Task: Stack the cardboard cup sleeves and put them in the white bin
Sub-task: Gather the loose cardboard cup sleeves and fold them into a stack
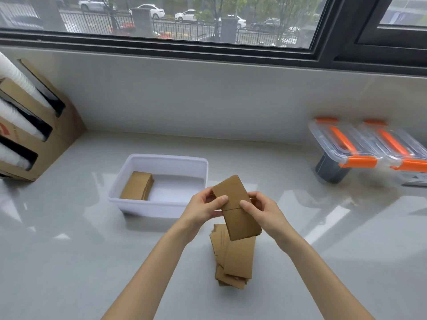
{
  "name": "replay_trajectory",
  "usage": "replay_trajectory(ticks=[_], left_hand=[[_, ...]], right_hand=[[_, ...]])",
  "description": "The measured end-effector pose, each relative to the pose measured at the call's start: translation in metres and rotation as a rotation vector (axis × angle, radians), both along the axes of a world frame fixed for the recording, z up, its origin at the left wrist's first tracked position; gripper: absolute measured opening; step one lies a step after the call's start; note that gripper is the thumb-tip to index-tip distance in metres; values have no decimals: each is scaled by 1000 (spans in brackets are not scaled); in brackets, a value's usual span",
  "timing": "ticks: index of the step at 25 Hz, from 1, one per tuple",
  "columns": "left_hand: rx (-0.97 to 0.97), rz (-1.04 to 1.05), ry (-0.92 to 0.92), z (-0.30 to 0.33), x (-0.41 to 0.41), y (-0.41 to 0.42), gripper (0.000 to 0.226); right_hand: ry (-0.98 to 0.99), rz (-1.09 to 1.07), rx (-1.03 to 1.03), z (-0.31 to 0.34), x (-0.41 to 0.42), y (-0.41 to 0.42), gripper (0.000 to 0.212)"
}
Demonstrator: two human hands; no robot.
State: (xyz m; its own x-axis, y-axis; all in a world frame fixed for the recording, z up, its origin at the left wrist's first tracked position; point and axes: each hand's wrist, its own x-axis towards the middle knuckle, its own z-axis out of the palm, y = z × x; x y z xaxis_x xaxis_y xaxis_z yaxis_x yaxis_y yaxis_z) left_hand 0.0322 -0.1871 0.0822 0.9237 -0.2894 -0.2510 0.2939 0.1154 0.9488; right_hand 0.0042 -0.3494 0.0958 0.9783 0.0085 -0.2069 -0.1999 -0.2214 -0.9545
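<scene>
Two flat brown cardboard cup sleeves [238, 210] are held end to end above the counter, one overlapping the other. My left hand [204, 207] pinches them from the left and my right hand [261, 210] from the right, thumbs on top. Below my hands an untidy pile of more sleeves [233, 257] lies on the counter. The white bin [161, 162] stands just left of my hands, with a small stack of sleeves [137, 185] lying in its left side.
A cardboard dispenser [34, 125] holding white cups stands at the far left. Clear plastic boxes with orange latches [369, 148] sit at the right. The grey counter [69, 250] meets a wall under a window.
</scene>
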Motion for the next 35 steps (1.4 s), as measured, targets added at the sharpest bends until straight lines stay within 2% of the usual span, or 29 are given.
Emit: replay_trajectory(ticks=[4, 10, 14, 17, 19, 22, 28, 35], left_hand=[[-10, -28, 16, 2, 9, 1, 33], [58, -42, 76, -10, 12, 10, 27], [231, -38, 144, -31, 11, 22, 17], [442, -133, 214, -50, -2, 25, 13], [554, -203, 236, -63, -9, 21, 17], [603, -254, 256, -77, -17, 14, 25], [505, -249, 284, -74, -22, 5, 10], [108, -173, 478, -66, -23, 2, 22]], right_hand=[[19, -57, 49, -2, 8, -2, 13], [85, -207, 96, -18, 9, -8, 21], [168, -284, 87, -38, 4, -12, 27], [254, -319, 73, -54, -10, -15, 27], [297, -323, 59, -64, -21, -15, 26], [342, -343, 58, -75, -31, -13, 25], [413, -382, 49, -86, -32, -3, 25], [442, -400, 111, -94, -30, 9, 26]])
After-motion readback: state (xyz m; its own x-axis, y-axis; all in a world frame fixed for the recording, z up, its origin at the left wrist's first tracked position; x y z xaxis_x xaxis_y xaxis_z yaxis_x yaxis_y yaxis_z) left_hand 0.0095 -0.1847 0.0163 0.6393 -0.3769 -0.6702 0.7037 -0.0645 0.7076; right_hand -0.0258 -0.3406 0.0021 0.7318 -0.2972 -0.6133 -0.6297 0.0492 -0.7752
